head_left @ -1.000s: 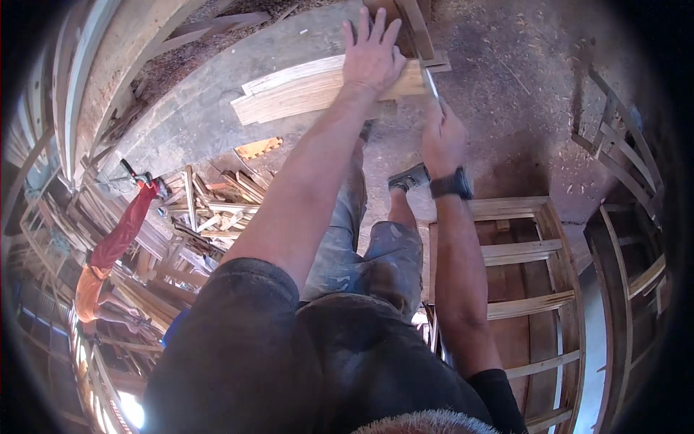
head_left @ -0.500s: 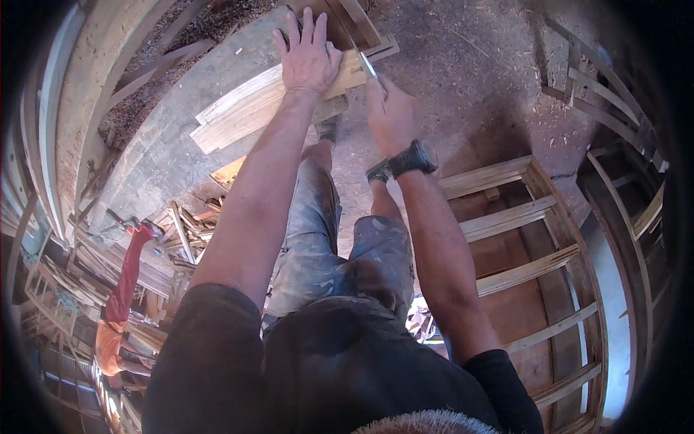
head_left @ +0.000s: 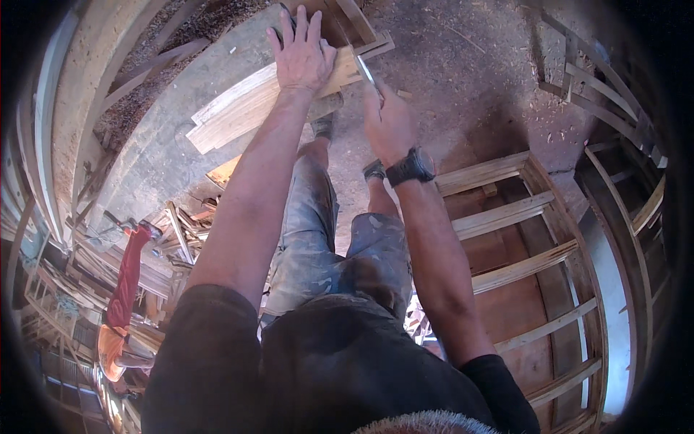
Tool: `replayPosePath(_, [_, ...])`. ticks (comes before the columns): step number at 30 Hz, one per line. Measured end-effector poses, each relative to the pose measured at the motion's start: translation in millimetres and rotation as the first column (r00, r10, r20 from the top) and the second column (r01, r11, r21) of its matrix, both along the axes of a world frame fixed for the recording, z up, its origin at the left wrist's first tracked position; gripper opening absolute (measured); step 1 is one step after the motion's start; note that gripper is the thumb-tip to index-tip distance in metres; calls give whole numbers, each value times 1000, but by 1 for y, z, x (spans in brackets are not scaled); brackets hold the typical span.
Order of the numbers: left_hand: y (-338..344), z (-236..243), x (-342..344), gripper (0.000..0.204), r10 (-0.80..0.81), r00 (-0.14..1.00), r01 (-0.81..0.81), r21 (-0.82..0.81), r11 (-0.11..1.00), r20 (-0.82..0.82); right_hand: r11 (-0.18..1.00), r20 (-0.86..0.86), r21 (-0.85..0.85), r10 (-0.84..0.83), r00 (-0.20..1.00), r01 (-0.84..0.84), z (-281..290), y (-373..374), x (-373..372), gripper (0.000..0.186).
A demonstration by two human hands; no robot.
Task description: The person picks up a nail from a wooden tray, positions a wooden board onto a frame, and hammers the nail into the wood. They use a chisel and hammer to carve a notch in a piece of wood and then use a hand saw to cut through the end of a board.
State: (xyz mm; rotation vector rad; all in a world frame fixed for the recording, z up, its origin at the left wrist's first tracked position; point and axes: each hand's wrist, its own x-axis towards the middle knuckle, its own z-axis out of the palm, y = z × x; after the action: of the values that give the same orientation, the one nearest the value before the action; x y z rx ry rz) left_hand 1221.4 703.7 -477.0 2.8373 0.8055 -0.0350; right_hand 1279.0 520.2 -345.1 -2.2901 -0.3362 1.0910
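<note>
Pale wooden boards lie across a long grey work surface at the upper middle. My left hand is open, its fingers stretched out and its palm pressed on the boards near their right end. In my closed right hand is a handsaw, its thin blade seen almost edge-on. The blade stands at the boards' right end, close by my left hand. My fingers hide the saw's handle, and its far part is hard to make out. A dark watch is on my right wrist.
At the right stands a slatted wooden frame. Curved timbers rise at the far left, above wood shavings. Scrap wood is heaped at the left, near another person in orange and red. Curved wooden frames stand at the upper right.
My right hand and the saw have drawn slightly back toward me, uncovering a small wood piece behind the hand. My left hand stays pressed on the boards. The view has shifted slightly.
</note>
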Motion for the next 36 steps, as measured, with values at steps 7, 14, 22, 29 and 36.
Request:
replayPosePath(7, [2,3,-9,67,-4,998,6,38,999,-58,954,-30,192,-228,973,230,93,-86,-61,37])
replayPosePath(14, [-1,-3,-4,65,-29,999,29,-10,1000,23,997,-27,80,18,999,-16,-8,2,3,34])
replayPosePath(22, [3,4,-8,64,0,991,11,81,997,-137,990,38,118,-80,996,75,88,-96,-61,43])
replayPosePath(29, [0,-1,-3,62,-24,998,26,41,999,-66,997,61,81,0,998,-5,-26,22,5,34])
replayPosePath(36, [2,9,-7,59,2,981,10,61,998,-196,974,105,226,-56,993,31,98,-90,-60,47])
